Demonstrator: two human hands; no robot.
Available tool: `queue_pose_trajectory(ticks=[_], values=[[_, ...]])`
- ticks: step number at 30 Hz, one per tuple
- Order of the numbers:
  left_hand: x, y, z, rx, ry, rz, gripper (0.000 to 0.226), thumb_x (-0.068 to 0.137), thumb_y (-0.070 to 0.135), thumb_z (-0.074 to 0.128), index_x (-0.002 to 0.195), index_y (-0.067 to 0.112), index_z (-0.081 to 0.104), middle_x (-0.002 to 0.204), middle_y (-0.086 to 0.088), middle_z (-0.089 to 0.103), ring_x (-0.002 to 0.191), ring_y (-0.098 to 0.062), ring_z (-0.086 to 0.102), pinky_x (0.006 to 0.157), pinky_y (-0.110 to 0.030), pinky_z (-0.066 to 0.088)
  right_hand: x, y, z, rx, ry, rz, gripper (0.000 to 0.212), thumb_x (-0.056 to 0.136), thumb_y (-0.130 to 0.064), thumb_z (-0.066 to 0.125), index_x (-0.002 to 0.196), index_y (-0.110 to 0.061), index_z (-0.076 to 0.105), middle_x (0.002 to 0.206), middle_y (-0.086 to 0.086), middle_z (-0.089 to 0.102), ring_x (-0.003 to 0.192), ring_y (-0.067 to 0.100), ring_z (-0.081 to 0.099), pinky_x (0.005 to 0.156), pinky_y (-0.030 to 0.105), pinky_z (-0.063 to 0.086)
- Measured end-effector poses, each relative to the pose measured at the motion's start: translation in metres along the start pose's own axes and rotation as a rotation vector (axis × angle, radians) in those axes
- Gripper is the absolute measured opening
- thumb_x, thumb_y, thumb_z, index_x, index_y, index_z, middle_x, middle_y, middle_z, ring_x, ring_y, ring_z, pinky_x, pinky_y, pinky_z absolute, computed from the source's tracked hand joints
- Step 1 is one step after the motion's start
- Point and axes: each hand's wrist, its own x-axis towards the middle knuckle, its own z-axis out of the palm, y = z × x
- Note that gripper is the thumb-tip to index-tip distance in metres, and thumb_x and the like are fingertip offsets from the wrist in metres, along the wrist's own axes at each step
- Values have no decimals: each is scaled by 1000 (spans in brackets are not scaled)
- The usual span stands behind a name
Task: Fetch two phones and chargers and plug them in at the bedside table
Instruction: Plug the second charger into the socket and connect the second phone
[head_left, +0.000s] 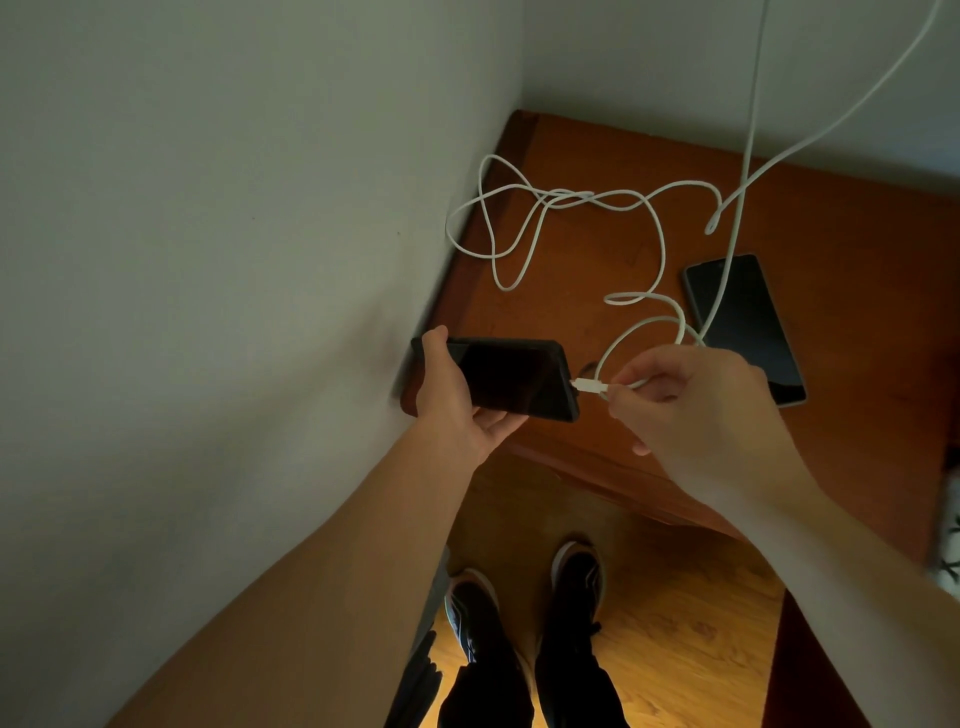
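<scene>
Left hand (457, 410) gripping black phone (511, 379), right hand (691, 400) pinching white charger plug (587, 386) right at its port, over the table (597, 260).

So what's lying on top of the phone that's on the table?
A white cable runs across the phone, toward its lower end. The right hand covers that end, so whether the cable is plugged in can't be seen.

We see a dim, warm-toned scene: the wall (208, 234) sits in grey shade, while a bright patch glows on the floor (675, 649) by the shoes (524, 597). Wide-angle distortion bends the edges, forearms look stretched, and detail stays soft throughout.
</scene>
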Motion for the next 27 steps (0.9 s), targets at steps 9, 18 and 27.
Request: queue_pose_trajectory(ticks=[9, 18, 27], values=[[3, -2, 0, 1, 14, 13, 59, 77, 58, 65, 120, 20, 52, 108, -19, 64, 88, -40, 65, 56, -52, 59, 4, 2, 4, 2, -18, -22, 13, 86, -20, 67, 88, -33, 70, 71, -12, 69, 59, 2, 65, 68, 19, 54], [2, -7, 3, -73, -40, -16, 60, 78, 60, 62, 119, 17, 54, 106, -21, 66, 89, -41, 67, 59, -52, 59, 5, -5, 11, 19, 71, -39, 7, 89, -24, 65, 90, -30, 69, 76, -10, 68, 63, 5, 65, 62, 17, 50], [1, -8, 5, -105, -31, 30, 52, 80, 58, 60, 114, 18, 53, 104, -21, 64, 84, -39, 66, 57, -51, 59, 5, -8, 17, 30, 106, -72, 17, 90, -25, 63, 83, -40, 58, 73, -17, 63, 63, 3, 63, 59, 18, 50]])
